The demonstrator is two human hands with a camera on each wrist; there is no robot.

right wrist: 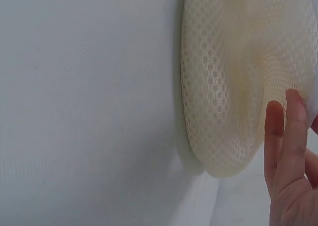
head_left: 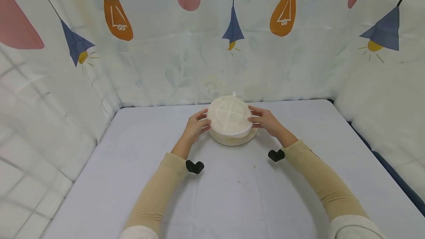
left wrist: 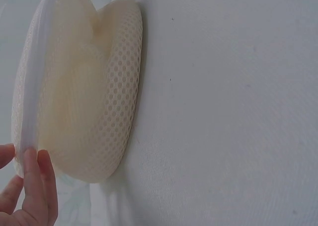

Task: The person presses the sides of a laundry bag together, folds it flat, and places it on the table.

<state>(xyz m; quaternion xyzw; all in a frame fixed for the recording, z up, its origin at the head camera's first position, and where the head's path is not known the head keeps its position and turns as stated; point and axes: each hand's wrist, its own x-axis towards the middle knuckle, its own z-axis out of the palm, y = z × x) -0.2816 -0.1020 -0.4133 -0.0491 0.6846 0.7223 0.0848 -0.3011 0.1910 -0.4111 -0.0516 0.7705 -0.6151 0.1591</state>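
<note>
Mesh bag (head_left: 230,115) at frame centre should handle light and soft; we pinch its opposite edges with left hand (head_left: 195,126) and right hand (head_left: 268,121).

The head camera is looking forward and down over the surface (head_left: 232,194) from well back; both wrist cameras, rolled sideways, are facing the mesh bag (head_left: 229,115) up close, all three views sharing it.

white table (head_left: 229,202), pale creased walls (head_left: 199,73), printed orange bulbs (head_left: 282,14), blue lamps (head_left: 233,28)
</note>
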